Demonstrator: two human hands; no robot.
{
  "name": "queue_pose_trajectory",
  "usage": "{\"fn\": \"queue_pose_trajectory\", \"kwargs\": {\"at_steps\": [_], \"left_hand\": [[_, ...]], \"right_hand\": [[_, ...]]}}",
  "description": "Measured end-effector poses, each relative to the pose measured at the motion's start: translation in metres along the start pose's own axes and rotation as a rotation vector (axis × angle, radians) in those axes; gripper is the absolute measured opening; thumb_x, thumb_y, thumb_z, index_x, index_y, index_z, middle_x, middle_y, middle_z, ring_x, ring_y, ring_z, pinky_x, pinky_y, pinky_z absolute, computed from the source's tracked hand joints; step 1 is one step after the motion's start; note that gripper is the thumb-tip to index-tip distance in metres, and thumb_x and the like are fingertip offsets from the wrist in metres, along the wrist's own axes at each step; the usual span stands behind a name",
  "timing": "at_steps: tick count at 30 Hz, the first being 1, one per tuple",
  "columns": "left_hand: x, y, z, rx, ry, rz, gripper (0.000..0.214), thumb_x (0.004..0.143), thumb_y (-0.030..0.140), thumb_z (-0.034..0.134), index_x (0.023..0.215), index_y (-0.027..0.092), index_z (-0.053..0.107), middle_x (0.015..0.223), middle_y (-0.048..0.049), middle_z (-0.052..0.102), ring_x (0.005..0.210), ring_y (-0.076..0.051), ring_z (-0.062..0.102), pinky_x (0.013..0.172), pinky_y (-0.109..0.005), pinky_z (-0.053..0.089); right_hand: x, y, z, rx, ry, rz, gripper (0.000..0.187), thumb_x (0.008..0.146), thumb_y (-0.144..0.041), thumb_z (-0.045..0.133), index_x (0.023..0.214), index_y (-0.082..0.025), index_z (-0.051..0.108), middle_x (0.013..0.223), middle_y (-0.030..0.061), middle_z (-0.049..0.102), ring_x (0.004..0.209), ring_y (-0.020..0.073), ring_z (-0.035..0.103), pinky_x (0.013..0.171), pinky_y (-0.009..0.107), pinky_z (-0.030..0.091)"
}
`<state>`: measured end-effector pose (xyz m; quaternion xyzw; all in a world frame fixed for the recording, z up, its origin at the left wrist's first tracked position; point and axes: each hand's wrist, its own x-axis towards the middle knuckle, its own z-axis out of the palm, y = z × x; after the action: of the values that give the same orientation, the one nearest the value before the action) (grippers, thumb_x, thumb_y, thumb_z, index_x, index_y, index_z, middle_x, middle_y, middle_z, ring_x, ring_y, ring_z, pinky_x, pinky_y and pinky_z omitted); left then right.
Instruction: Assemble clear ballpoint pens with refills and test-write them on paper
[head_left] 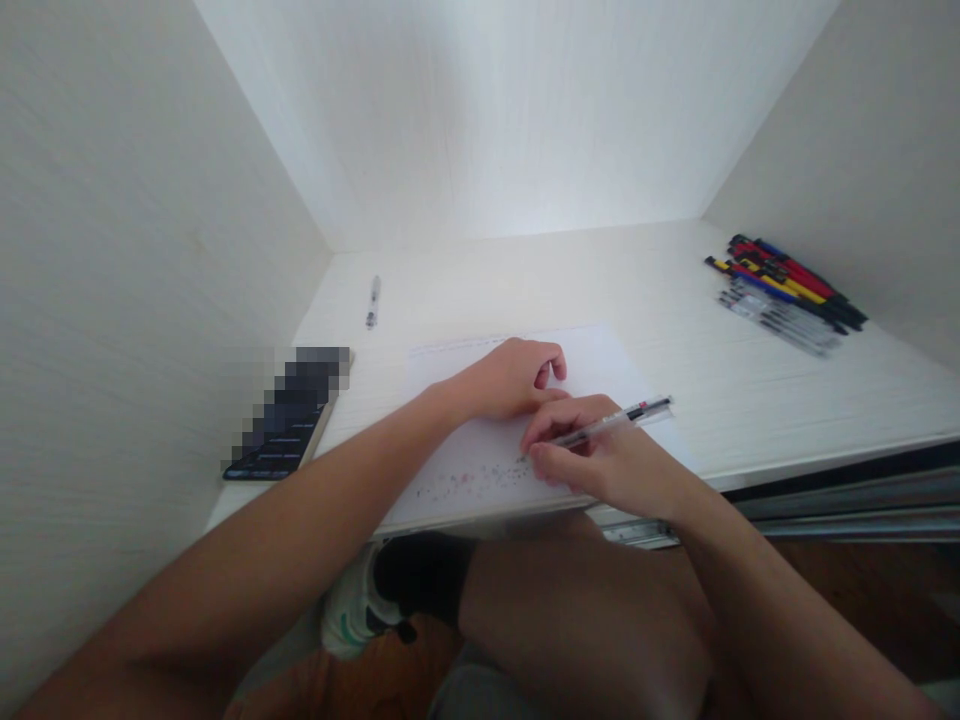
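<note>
A white sheet of paper lies on the white desk, with small coloured marks along its near edge. My right hand is closed around a clear pen with a dark and red cap end, and the pen's tip touches the paper. Just left of it, my left hand rests on the sheet with its fingers loosely curled, pressing the paper down and holding nothing I can make out.
A pile of several coloured pens lies at the desk's far right. A single pen lies at the far left. A dark phone-like device sits at the left. White walls close in on three sides. My knee is below the desk edge.
</note>
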<state>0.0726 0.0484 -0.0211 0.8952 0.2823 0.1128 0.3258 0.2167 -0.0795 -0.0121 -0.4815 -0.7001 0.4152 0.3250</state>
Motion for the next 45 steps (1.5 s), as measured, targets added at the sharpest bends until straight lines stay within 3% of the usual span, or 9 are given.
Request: {"fn": "queue_pose_trajectory", "kwargs": {"at_steps": [12,45], "left_hand": [[-0.003,0.0,0.0,0.008,0.018,0.028,0.026,0.085,0.034,0.078,0.101,0.018,0.065,0.078,0.0017,0.066,0.069,-0.014,0.056,0.068,-0.03,0.039],[-0.003,0.006,-0.002,0.061,0.003,0.01,0.026,0.086,0.035,0.077,0.101,0.017,0.066,0.082,-0.0002,0.068,0.075,-0.015,0.06,0.072,-0.029,0.041]], "right_hand": [[-0.014,0.003,0.008,-0.142,0.086,0.01,0.012,0.081,-0.014,0.064,0.071,-0.02,0.068,0.064,-0.0036,0.062,0.061,0.0107,0.053,0.058,0.025,0.038],[-0.016,0.002,0.004,-0.195,0.072,0.059,0.02,0.085,-0.017,0.061,0.065,-0.018,0.061,0.059,-0.0024,0.056,0.058,0.0113,0.047,0.056,0.027,0.034]]}}
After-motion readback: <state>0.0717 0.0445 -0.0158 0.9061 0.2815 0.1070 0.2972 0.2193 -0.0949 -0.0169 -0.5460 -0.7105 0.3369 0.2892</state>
